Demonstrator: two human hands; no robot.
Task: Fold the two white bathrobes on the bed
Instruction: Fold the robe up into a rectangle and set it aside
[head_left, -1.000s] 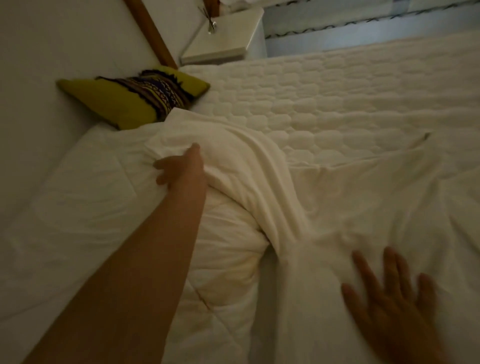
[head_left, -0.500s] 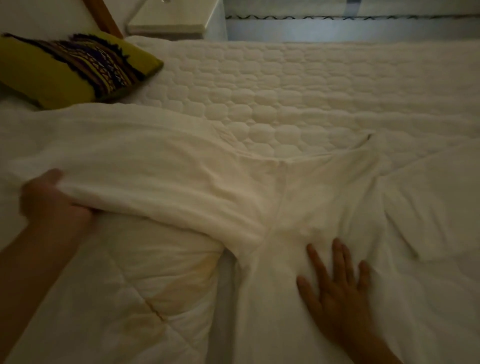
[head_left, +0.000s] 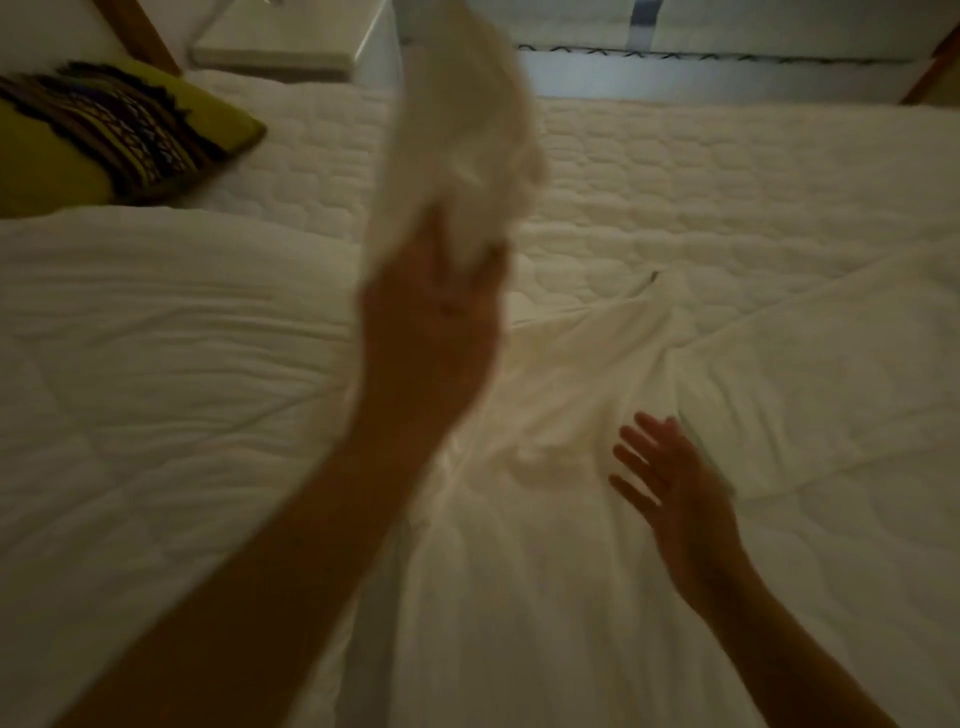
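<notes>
A white bathrobe (head_left: 545, 519) lies spread over the bed in front of me, its body running from the near edge to the middle. My left hand (head_left: 431, 322) is raised in the air at centre and grips the robe's sleeve (head_left: 467, 119), which hangs blurred above the hand. My right hand (head_left: 670, 493) lies flat with straight fingers on the robe's body at lower right. A second bathrobe cannot be told apart from the white bedding.
A white duvet (head_left: 156, 389) covers the bed's left side and another fold (head_left: 831, 364) lies at right. The quilted mattress (head_left: 675, 171) shows behind. A green patterned cushion (head_left: 104, 135) sits far left, beside a white bedside table (head_left: 291, 41).
My left hand has lifted the sleeve from the left side of the bed up into the air and swung it toward the middle. My right hand has stayed pressed on the robe.
</notes>
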